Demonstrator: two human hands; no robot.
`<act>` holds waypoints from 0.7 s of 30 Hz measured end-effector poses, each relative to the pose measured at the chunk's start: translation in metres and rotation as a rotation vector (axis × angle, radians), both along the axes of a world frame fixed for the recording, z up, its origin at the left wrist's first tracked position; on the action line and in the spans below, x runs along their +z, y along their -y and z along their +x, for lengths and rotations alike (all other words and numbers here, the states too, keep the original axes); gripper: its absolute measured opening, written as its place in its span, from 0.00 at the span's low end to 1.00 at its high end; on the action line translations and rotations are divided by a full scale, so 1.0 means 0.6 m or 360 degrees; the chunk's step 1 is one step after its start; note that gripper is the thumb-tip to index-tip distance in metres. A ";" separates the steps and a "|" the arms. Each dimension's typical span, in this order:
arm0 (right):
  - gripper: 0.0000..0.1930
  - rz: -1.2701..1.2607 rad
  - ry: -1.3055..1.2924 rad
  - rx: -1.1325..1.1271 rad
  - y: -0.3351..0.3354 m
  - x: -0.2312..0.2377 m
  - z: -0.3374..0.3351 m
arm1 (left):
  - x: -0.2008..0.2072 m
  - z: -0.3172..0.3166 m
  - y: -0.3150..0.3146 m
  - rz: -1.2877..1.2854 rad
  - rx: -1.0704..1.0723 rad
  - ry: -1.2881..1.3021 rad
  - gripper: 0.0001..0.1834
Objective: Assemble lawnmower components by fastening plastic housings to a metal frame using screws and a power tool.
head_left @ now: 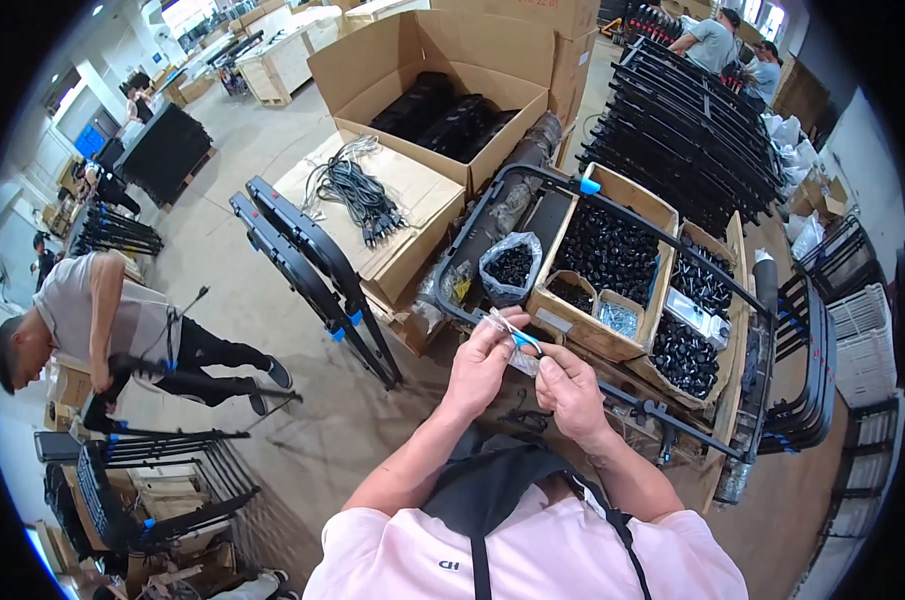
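Note:
My left hand (480, 368) pinches a crumpled piece of clear plastic (499, 322) between thumb and fingers. Close beside it, my right hand (568, 390) is closed on a thin blue-and-white strip (521, 338) with a dark end; its exact kind is too small to make out. Both hands meet in front of my chest, over the near edge of a black tubular frame (612, 398). Just beyond them stands a clear plastic bag (510, 268) of small black parts. A cardboard box (572, 318) holds black knobs, with a smaller box of silver screws (619, 318) inside it.
More black knobs (684, 362) and bolts fill a tray at right. Bundled cables (362, 200) lie on a carton at left, near upright black folded frames (307, 270). A large open carton (442, 165) stands behind. At far left a person (92, 300) bends over black frames.

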State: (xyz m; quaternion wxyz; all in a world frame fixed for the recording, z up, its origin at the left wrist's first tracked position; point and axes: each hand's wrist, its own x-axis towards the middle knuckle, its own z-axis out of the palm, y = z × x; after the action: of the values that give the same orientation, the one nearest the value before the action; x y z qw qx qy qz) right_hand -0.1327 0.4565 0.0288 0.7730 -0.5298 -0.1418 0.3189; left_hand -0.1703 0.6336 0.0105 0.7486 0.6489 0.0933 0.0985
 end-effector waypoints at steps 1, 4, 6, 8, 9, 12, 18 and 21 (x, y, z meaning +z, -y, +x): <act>0.17 -0.0023 -0.0005 0.0001 -0.013 -0.006 0.001 | -0.010 0.003 -0.018 -0.0023 0.0001 -0.0005 0.23; 0.17 -0.0149 -0.0058 -0.0025 -0.053 -0.019 0.001 | -0.025 -0.001 -0.068 0.0377 0.0046 0.0189 0.20; 0.18 -0.0290 -0.0024 -0.0024 -0.081 -0.024 0.003 | -0.051 0.003 -0.101 0.0018 -0.0058 0.0113 0.19; 0.18 -0.0403 0.0036 -0.0012 -0.107 -0.057 0.001 | -0.075 0.005 -0.118 -0.0077 -0.0038 -0.0044 0.18; 0.18 -0.0496 0.0115 0.0008 -0.118 -0.080 0.001 | -0.086 0.006 -0.129 -0.0095 -0.0055 -0.0065 0.18; 0.19 -0.0786 0.0171 0.0138 -0.147 -0.155 -0.004 | -0.167 0.009 -0.149 -0.0522 -0.0017 -0.0317 0.17; 0.18 -0.1130 -0.0007 0.0308 -0.195 -0.239 -0.023 | -0.291 -0.003 -0.195 -0.0724 -0.0146 -0.0798 0.17; 0.18 -0.1074 -0.0127 0.0181 -0.199 -0.283 -0.034 | -0.290 0.018 -0.201 -0.0692 -0.0285 -0.0858 0.15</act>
State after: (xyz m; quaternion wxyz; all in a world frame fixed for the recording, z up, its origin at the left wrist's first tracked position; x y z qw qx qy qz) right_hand -0.1530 0.5761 -0.1408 0.5402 -0.7339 -0.0273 0.4108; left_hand -0.1597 0.7540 -0.1637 0.8234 0.4827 0.2491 -0.1644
